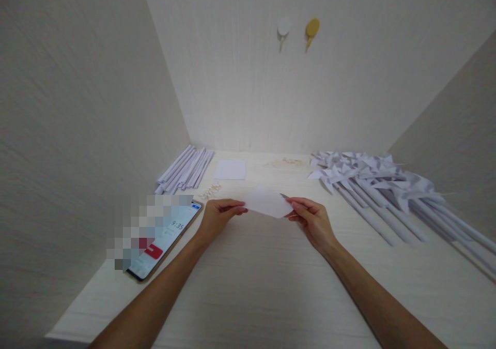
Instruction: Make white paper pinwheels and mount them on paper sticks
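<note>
A white sheet of paper (pixel 267 202) is stretched between my two hands above the table, one corner turned towards me. My left hand (pixel 220 213) pinches its left corner between thumb and fingers. At the opposite side my right hand (pixel 312 219) is closed on the paper's right corner. A thin, dark, pointed tip (pixel 284 196) sticks out by the right fingers; the rest of that object is hidden in the hand. Beyond my left hand lie a small heap of pale bits (pixel 211 191) and a square of white paper (pixel 230 169).
Rolled paper sticks (pixel 186 170) are piled at the back left. A phone (pixel 166 243) lies left of my left arm. Several white paper pinwheels (pixel 349 176) on paper sticks cover the right side. Walls enclose the table (pixel 248 287) at back and sides.
</note>
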`<state>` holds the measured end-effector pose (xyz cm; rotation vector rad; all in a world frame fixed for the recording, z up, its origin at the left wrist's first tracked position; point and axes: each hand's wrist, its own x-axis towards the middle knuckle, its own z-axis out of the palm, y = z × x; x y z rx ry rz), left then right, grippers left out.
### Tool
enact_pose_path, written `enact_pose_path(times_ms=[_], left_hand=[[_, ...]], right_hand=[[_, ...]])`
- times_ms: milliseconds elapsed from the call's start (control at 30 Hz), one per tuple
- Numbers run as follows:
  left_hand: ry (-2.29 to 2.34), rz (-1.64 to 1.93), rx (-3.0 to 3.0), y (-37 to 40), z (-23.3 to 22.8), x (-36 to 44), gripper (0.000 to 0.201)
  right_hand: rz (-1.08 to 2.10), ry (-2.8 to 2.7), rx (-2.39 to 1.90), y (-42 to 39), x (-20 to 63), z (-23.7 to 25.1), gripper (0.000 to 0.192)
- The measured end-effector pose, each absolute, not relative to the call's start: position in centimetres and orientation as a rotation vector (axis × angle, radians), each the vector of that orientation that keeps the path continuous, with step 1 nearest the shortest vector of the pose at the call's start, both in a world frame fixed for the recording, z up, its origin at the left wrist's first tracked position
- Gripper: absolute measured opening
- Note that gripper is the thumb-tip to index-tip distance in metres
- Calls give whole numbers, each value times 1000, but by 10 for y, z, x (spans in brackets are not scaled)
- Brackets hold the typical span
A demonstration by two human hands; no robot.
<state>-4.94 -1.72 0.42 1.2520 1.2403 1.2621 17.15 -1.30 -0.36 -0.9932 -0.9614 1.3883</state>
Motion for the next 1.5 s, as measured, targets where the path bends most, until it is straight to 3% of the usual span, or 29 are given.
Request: enact_pose_path(times_ms=[133,333,700,1500], left_hand=[[1187,1298,1193,-17,2,-50,18],[1197,1293,1073,-13,-4,-49,21],[1206,1250,950,-12,-6,-44,18],[1299,1433,958,-17,3,-34,17]], right_hand=[[1481,-969,-925,-14,171,1,26],[1368,-913,-1052,-12,166,-1,17],[1368,-787,-1129,-11,162,-1,24],[1158,-796,-1139,-15,153,-5,10]])
